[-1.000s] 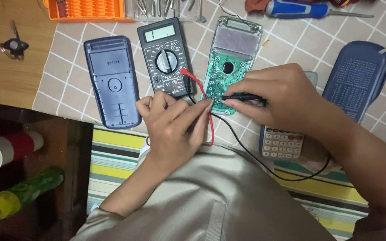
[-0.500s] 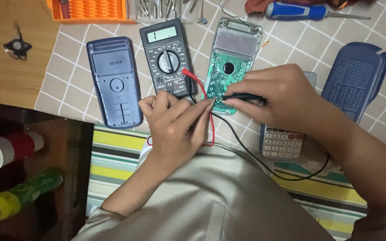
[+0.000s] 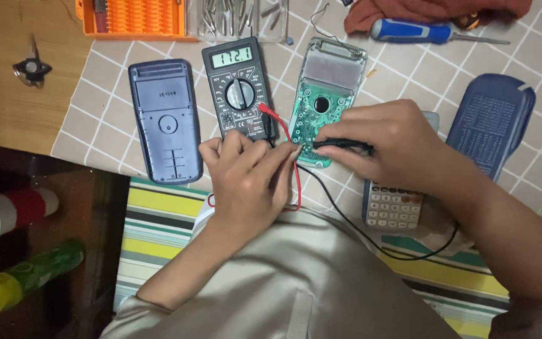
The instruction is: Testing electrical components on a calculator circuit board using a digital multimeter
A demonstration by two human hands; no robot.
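I see my right hand [image 3: 403,147] curled shut around a black probe [image 3: 345,145], thumb and fingers pinched on its shaft, its tip pressed to the lower edge of the green circuit board [image 3: 321,110]. My left hand [image 3: 249,182] sits at 9 o'clock of the right, fingers drawn together; its fingertips [image 3: 293,150] touch the board's lower left corner, and they seem to pinch the red lead [image 3: 286,141], though I cannot tell whether a probe tip lies under them. The red wire runs from the black multimeter [image 3: 239,88], which lies at 12 o'clock of my left hand, just beside the board, with its display lit.

A dark blue back cover [image 3: 164,119] lies at 9 o'clock of the meter. At 3 o'clock of my right hand rests a blue calculator lid [image 3: 494,125]. A grey keypad [image 3: 393,204] pokes out under my right wrist, its upper part hidden. The black cable [image 3: 371,242] loops towards 5 o'clock and disappears behind my forearm. At 12 o'clock an orange bit case [image 3: 136,19] and a blue-handled screwdriver [image 3: 409,31] are cut off or partly covered by a rust-coloured cloth [image 3: 434,9].
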